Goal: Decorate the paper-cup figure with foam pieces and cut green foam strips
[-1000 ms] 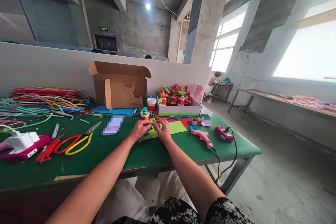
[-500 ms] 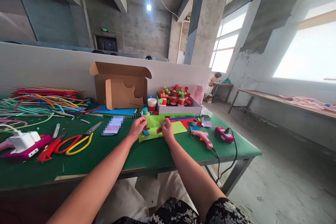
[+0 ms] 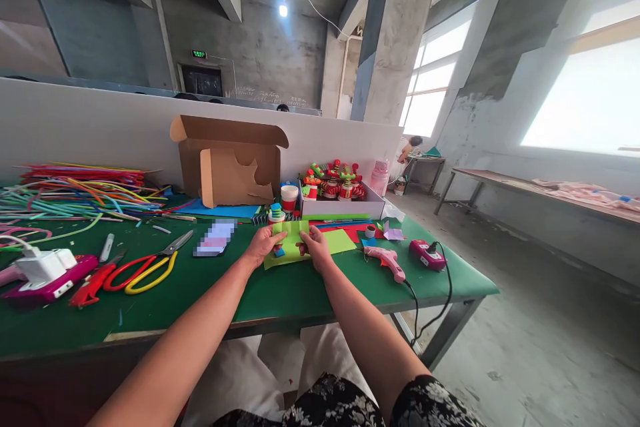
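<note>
Between my two hands is a small light green sheet (image 3: 291, 232), raised a little above the table. My left hand (image 3: 262, 245) pinches its left edge, thumb on the near face. My right hand (image 3: 315, 247) grips the right edge in the same way. Under the hands a larger yellow-green sheet (image 3: 340, 241) lies on the green table (image 3: 295, 290). A small blue piece (image 3: 279, 253) shows beside my left fingers. Just behind the hands stands a paper cup with a green and blue top (image 3: 276, 213).
Scissors (image 3: 150, 267), a phone (image 3: 215, 237) and pipe cleaners (image 3: 75, 197) lie left. A pink glue gun (image 3: 386, 261) and a corded power block (image 3: 427, 255) sit right. Behind are a cardboard box (image 3: 235, 177) and a white box (image 3: 343, 207) of red-green figures. A person (image 3: 406, 149) is farther back.
My right hand has moved slightly left, nearer my left hand. Both thumbs now lie over the small green sheet, which stands a bit lower.
</note>
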`<move>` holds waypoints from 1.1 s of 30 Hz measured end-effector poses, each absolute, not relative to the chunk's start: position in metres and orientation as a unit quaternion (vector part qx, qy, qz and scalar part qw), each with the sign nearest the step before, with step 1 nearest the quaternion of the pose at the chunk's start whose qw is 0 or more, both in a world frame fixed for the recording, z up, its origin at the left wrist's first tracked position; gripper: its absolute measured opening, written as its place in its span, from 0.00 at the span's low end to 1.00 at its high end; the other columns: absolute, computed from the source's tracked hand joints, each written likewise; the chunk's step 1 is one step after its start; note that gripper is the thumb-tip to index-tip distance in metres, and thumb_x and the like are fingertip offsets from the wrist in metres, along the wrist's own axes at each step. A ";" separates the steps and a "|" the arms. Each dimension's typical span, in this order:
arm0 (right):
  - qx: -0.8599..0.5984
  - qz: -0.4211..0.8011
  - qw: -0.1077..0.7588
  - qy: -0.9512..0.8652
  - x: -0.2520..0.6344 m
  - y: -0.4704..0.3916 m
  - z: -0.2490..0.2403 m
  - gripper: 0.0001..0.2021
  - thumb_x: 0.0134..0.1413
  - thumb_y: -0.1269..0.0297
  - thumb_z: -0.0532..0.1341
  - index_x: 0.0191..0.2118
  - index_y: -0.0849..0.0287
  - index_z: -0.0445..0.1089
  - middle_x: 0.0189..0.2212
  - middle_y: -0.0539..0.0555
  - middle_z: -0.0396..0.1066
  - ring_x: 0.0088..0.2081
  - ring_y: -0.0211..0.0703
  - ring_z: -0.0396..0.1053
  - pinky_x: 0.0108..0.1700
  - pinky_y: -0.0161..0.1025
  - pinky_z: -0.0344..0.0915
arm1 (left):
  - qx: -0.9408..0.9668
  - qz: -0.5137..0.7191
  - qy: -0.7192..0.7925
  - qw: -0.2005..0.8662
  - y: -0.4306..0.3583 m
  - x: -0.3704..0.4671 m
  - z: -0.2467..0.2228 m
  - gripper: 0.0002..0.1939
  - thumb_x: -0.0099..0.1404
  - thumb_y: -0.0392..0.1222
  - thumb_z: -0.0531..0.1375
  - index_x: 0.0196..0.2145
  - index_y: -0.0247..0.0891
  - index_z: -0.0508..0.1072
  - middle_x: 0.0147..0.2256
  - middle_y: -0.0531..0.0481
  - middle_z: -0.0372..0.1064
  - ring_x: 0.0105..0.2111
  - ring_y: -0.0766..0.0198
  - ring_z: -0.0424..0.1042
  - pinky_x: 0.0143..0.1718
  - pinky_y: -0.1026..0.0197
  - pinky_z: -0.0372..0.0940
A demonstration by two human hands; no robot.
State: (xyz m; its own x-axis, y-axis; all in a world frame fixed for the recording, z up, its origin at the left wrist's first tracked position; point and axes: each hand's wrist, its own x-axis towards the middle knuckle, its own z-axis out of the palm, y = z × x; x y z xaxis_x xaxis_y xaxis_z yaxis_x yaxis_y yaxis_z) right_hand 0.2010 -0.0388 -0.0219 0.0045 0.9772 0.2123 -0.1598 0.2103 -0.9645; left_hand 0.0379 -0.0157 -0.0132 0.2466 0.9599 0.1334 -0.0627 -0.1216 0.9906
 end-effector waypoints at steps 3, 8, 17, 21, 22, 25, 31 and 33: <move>-0.403 0.502 0.578 -0.502 0.202 -0.041 -0.020 0.21 0.38 0.48 0.71 0.32 0.57 0.67 0.19 0.44 0.68 0.16 0.30 0.60 0.17 0.29 0.60 | 0.585 0.456 0.383 0.550 -0.020 0.040 -0.013 0.26 0.41 0.56 0.73 0.31 0.35 0.75 0.24 0.53 0.72 0.18 0.72 0.62 0.17 0.68 0.54; -0.418 0.508 0.573 -0.490 0.203 -0.040 -0.019 0.20 0.37 0.47 0.71 0.26 0.57 0.68 0.15 0.43 0.62 0.15 0.30 0.54 0.15 0.30 0.55 | 0.587 0.449 0.382 0.555 -0.020 0.042 -0.015 0.25 0.46 0.60 0.70 0.30 0.35 0.75 0.23 0.53 0.69 0.17 0.72 0.63 0.15 0.69 0.52; -0.427 0.500 0.587 -0.473 0.206 -0.039 -0.017 0.22 0.39 0.43 0.69 0.23 0.56 0.64 0.12 0.41 0.55 0.15 0.31 0.54 0.14 0.31 0.52 | 0.579 0.484 0.390 0.528 -0.018 0.037 -0.009 0.26 0.45 0.59 0.70 0.31 0.34 0.75 0.22 0.55 0.67 0.17 0.73 0.60 0.17 0.69 0.55; -0.427 0.500 0.594 -0.464 0.207 -0.038 -0.019 0.23 0.40 0.42 0.68 0.22 0.55 0.62 0.13 0.41 0.55 0.15 0.31 0.55 0.15 0.31 0.53 | 0.579 0.492 0.389 0.521 -0.017 0.036 -0.009 0.25 0.44 0.59 0.70 0.29 0.35 0.73 0.21 0.58 0.64 0.17 0.74 0.59 0.17 0.69 0.55; -0.426 0.501 0.595 -0.462 0.208 -0.037 -0.019 0.23 0.39 0.42 0.69 0.22 0.55 0.61 0.13 0.41 0.55 0.15 0.31 0.55 0.15 0.30 0.53 | 0.579 0.493 0.389 0.520 -0.016 0.035 -0.009 0.25 0.43 0.59 0.71 0.28 0.35 0.73 0.21 0.58 0.64 0.17 0.74 0.59 0.17 0.69 0.55; -0.420 0.511 0.592 -0.460 0.213 -0.036 -0.019 0.23 0.36 0.43 0.71 0.23 0.56 0.63 0.14 0.40 0.56 0.15 0.29 0.53 0.16 0.30 0.55 | 0.580 0.492 0.387 0.521 -0.016 0.033 -0.008 0.24 0.43 0.58 0.71 0.26 0.36 0.71 0.21 0.58 0.63 0.16 0.73 0.60 0.16 0.69 0.53; -0.411 0.545 0.544 -0.488 0.213 -0.042 -0.019 0.23 0.32 0.45 0.73 0.29 0.58 0.72 0.23 0.49 0.72 0.22 0.35 0.67 0.20 0.30 0.61 | 0.593 0.469 0.376 0.537 -0.021 0.035 -0.007 0.23 0.43 0.57 0.71 0.29 0.36 0.72 0.23 0.54 0.69 0.21 0.68 0.66 0.21 0.66 0.60; -0.408 0.552 0.523 -0.506 0.210 -0.044 -0.020 0.23 0.30 0.46 0.74 0.28 0.59 0.73 0.22 0.49 0.73 0.23 0.37 0.68 0.21 0.31 0.62 | 0.600 0.459 0.374 0.539 -0.023 0.037 -0.007 0.22 0.41 0.54 0.73 0.28 0.37 0.73 0.23 0.54 0.70 0.24 0.64 0.70 0.25 0.64 0.63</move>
